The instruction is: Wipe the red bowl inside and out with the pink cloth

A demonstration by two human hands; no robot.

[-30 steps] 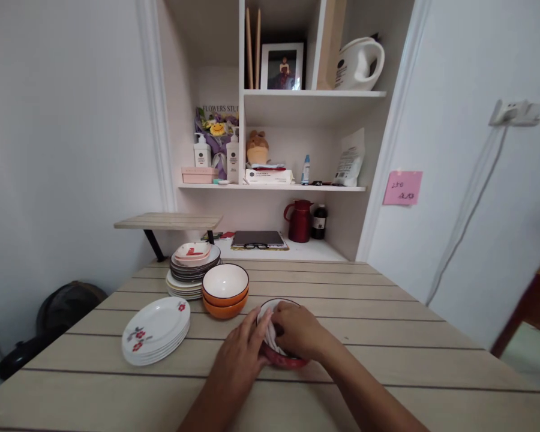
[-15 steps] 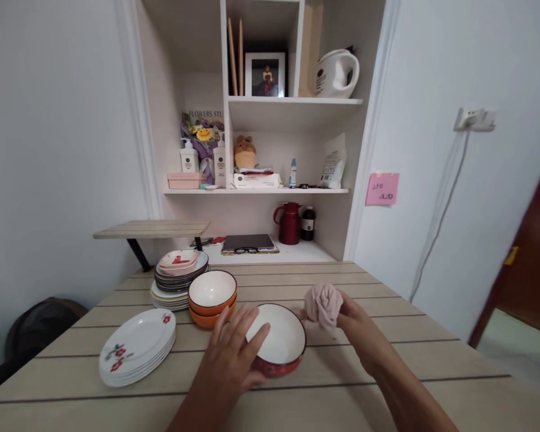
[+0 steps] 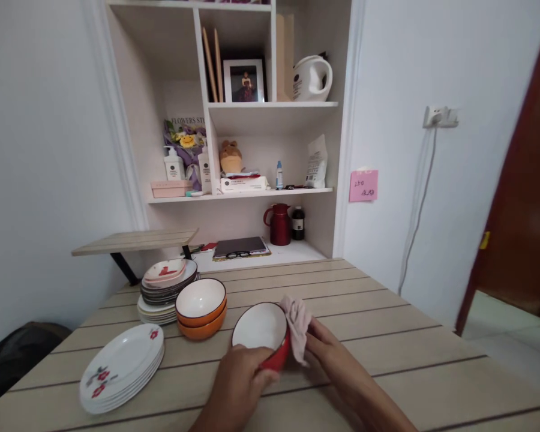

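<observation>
A red bowl [image 3: 261, 327] with a white inside and dark rim is gripped at its near side by my left hand [image 3: 240, 378], thumb over the rim. It tilts a little to the left. In my right hand [image 3: 326, 345] is a bunched pale pink cloth [image 3: 298, 324], which lies against the bowl's right outer wall. Part of the bowl's near side is hidden behind my left hand. Just left of it stand two stacked orange bowls [image 3: 201, 309] with white insides.
White plates with red flowers [image 3: 121, 366] are stacked at the front left of the slatted table [image 3: 387, 360]. Behind them stands a pile of dark-rimmed plates [image 3: 168, 291] topped by small dishes. A red jug [image 3: 279, 225] and a dark laptop [image 3: 240, 246] occupy the back shelf.
My left hand has closed on the red bowl's near edge, and the bowl is now tilted. My right hand has brought the cloth leftward against its side. The view has shifted slightly.
</observation>
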